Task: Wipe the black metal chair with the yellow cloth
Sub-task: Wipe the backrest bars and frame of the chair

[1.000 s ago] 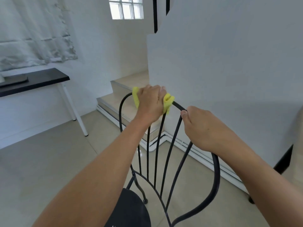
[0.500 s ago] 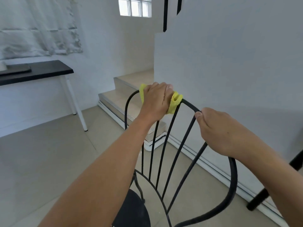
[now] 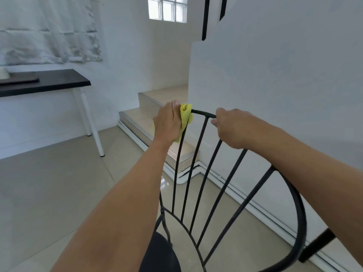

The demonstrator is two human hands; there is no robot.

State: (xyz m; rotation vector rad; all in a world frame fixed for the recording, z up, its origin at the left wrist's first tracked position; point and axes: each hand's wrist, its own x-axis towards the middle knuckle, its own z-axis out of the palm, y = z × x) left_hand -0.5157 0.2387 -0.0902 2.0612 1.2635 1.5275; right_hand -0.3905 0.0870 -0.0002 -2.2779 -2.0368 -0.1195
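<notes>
The black metal chair [image 3: 300, 218] fills the lower right, its curved back rail and thin upright bars facing me, its dark round seat at the bottom. My left hand [image 3: 167, 123] presses the folded yellow cloth [image 3: 185, 114] around the top left of the back rail; the rail's left curve is hidden under the hand. My right hand [image 3: 230, 127] grips the top rail just to the right of the cloth, fingers curled over the bar.
A black-topped table with white legs [image 3: 59, 81] stands at the left wall. Beige stair steps [image 3: 141, 118] rise behind the chair. A white wall [image 3: 275, 75] runs close along the right, with another dark leg [image 3: 316, 244] at the lower right.
My left hand has slid the cloth leftward along the top rail, toward its left curve. More bare rail now shows between my hands. The right hand keeps its grip.
</notes>
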